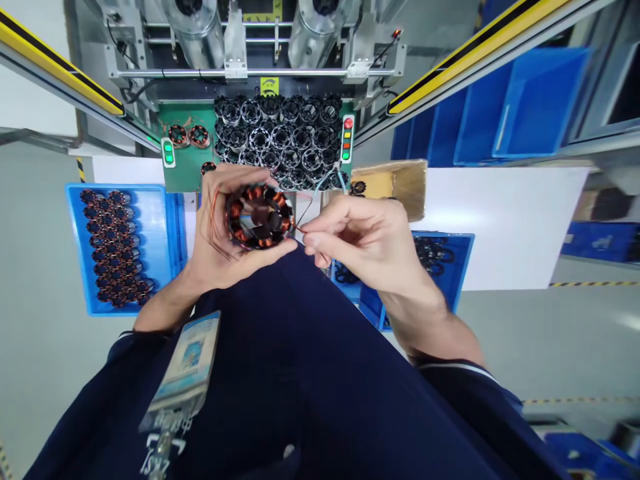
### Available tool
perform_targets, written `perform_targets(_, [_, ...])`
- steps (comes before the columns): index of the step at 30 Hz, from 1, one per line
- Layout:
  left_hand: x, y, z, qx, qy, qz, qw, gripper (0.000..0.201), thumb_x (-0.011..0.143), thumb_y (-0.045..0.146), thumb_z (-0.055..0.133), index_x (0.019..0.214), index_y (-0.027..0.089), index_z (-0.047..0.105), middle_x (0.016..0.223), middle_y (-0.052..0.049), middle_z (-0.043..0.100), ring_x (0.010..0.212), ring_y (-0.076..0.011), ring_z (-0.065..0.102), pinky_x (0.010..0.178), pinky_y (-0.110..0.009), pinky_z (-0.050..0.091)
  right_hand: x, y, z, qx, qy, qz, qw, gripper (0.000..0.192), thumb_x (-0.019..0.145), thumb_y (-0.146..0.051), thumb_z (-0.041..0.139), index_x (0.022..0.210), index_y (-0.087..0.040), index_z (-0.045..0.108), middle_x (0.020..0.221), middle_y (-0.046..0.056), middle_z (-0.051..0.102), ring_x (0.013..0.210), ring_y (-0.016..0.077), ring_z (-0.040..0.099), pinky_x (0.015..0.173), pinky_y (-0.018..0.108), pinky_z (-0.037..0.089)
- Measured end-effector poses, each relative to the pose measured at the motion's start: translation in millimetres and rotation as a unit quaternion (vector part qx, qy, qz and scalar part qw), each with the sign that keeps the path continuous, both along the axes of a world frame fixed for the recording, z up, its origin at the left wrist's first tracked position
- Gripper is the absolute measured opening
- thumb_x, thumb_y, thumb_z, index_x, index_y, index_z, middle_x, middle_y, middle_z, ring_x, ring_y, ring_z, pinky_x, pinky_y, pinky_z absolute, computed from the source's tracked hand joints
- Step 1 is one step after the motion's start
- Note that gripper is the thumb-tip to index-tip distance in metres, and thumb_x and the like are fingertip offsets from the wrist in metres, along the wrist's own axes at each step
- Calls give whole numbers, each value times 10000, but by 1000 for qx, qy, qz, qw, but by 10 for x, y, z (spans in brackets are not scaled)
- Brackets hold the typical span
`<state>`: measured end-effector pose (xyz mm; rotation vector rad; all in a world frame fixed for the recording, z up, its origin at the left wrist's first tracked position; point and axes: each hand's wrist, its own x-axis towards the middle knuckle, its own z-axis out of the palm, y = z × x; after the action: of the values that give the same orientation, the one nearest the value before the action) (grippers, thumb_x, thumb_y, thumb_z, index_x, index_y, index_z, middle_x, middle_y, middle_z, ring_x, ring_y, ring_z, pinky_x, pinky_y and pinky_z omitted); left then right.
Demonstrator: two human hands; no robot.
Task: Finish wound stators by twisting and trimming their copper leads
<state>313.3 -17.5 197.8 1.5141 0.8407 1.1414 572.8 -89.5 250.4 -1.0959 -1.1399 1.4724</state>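
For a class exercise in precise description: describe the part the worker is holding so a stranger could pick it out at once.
Start at the green machine table ahead, then drop to the two bare hands. The left hand cups a ring-shaped wound stator with copper coils. Unlike those lined up in the blue bin on the left, its thin lead wire is pinched by the right hand.

blue trays [165,220] flanking, stator pile [280,140] ahead

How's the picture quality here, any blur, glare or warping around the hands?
Head view: the wound stator in the left hand is sharp, and so is the right hand pinching its wire; lighting is even, without harsh shadows; the blue bins at upper right are smeared; the yellow-edged rails splay outward, a wide-angle warp.
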Motion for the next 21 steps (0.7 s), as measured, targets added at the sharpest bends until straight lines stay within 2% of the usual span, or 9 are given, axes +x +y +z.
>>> perform_targets(2, [1,-67,-5,-4,-67,-16,998,944,852,773,1197,1622,347,855,1419,-79,890,1256,-337,838,1122,-545,713,-42,-86,-116,56,-84,-20,995,82,1120,-287,1038,1097,-245,971,852,-15,906,623,120,793,607,234,639])
perform_targets(3, [15,-112,26,-51,-93,-21,994,805,1015,773,1079,1654,351,832,1414,-78,890,1199,-312,841,1050,-515,710,-68,-140,-201,83,-125,-17,989,56,1146,-268,993,1099,-245,972,854,-10,904,642,120,789,634,241,633])
perform_targets(5, [69,-200,155,-150,-96,-31,983,675,1143,808,934,1608,334,816,1375,-89,897,1266,-341,846,1064,-534,708,-98,-238,-383,107,-173,31,979,132,1187,-273,913,1070,-238,965,848,1,896,657,122,768,640,245,603])
perform_targets(8, [204,-277,422,-162,-93,-25,982,786,1030,920,994,1485,304,815,1272,-105,897,1487,-447,795,1149,-619,704,-45,-273,-508,58,-162,65,983,183,1198,-346,918,1059,-236,961,877,14,909,702,133,795,650,238,612])
perform_targets(10, [307,-284,549,-150,-91,-29,984,823,986,936,1026,1463,300,811,1256,-105,885,1535,-458,770,1156,-632,708,19,-194,-419,35,-106,4,994,207,1177,-458,983,1151,-253,976,969,26,939,780,152,849,715,254,678])
perform_targets(12, [382,-264,583,-147,-85,-38,985,839,978,940,1031,1461,293,805,1254,-108,873,1542,-455,761,1151,-634,714,48,-62,-235,27,-44,-42,998,332,1126,-572,1047,1251,-272,977,1073,39,955,878,177,894,800,287,740])
perform_targets(15, [368,-181,460,-141,-77,-54,986,847,968,938,1041,1450,283,805,1225,-106,852,1527,-444,757,1155,-637,717,4,118,13,-3,15,4,1000,401,1068,-596,1108,1235,-269,948,1069,28,940,900,177,902,834,294,760])
perform_targets(18, [203,-57,234,-101,-57,-73,991,855,879,928,1115,1367,287,830,1172,-87,834,1399,-408,786,1172,-643,716,-55,190,89,-22,41,62,997,334,1119,-526,1073,1164,-250,890,972,-4,907,758,130,839,730,258,710])
perform_targets(21, [39,-14,77,-52,-42,-96,993,866,728,883,1222,1272,312,865,1171,-74,828,1246,-370,806,1177,-627,711,-43,175,100,44,-36,46,997,195,1198,-416,987,1178,-249,890,959,-5,895,675,121,763,665,280,669])
